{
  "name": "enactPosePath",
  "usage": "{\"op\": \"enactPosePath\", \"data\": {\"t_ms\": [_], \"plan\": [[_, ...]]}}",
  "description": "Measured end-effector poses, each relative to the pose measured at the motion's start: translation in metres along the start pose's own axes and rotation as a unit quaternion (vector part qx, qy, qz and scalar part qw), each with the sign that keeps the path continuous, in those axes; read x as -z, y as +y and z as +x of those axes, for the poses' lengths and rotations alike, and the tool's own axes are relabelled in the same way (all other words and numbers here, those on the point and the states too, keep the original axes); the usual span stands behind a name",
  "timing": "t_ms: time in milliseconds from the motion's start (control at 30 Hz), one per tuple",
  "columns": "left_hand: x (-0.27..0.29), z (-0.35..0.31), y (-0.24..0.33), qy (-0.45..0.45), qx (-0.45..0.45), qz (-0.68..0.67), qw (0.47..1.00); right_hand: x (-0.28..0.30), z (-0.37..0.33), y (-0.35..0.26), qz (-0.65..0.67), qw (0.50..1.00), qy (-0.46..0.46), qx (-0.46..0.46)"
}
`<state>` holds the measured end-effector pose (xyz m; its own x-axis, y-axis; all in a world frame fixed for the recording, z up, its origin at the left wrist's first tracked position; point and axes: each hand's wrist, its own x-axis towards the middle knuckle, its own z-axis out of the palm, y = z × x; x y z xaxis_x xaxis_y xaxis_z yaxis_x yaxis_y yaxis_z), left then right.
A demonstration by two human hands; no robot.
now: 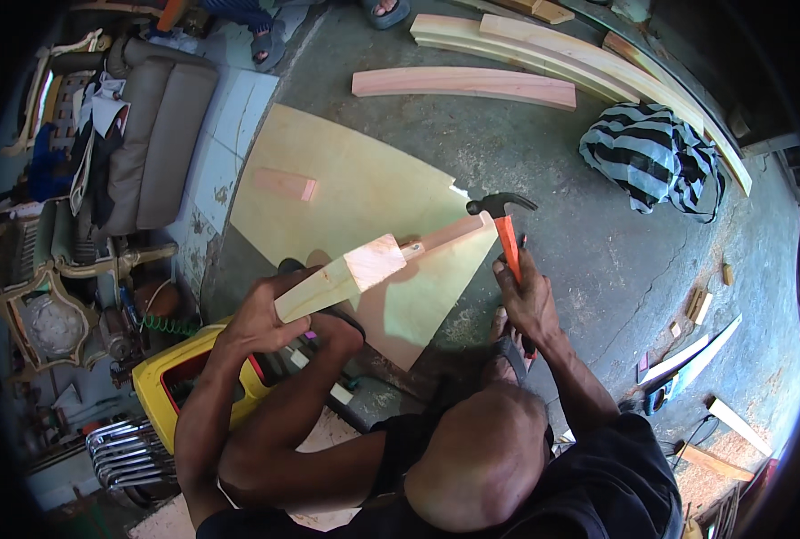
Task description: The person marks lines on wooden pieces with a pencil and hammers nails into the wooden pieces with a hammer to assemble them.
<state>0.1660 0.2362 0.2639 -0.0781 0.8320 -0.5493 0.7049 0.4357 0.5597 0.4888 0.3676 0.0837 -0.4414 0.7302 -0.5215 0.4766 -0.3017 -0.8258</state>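
My left hand (267, 316) is wrapped round a pale squared wood block (335, 280), which tilts up and to the right over my left knee. From beyond the block's end juts a wooden handle (449, 235) with a metal fitting at its base; the rest of that tool is hidden. My right hand (530, 301) grips a claw hammer (507, 244) by its orange handle. Its black head lies beside the tip of the wooden handle; whether they touch I cannot tell. A pale board (350, 184) lies on the floor under both, with a small pinkish wood block (285, 183) on it.
Long timbers (463, 86) lie across the far floor, beside a striped cloth bundle (651, 157). A yellow crate (162, 382) stands by my left leg, near chrome wrenches (130, 458). At right are a handsaw (678, 382), offcuts and sawdust. Another person's feet (386, 13) show at the top.
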Motion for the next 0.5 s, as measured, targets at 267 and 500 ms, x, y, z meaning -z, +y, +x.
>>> {"op": "enactPosePath", "data": {"t_ms": [267,500], "plan": [[0.014,0.088,0.023,0.126,-0.023,-0.104,0.986,0.02,0.006,0.014,-0.017,0.997,0.068,0.013],[-0.002,0.221,0.025,0.132,-0.093,-0.11,0.981,0.036,0.046,0.001,-0.019,0.99,0.134,0.047]]}}
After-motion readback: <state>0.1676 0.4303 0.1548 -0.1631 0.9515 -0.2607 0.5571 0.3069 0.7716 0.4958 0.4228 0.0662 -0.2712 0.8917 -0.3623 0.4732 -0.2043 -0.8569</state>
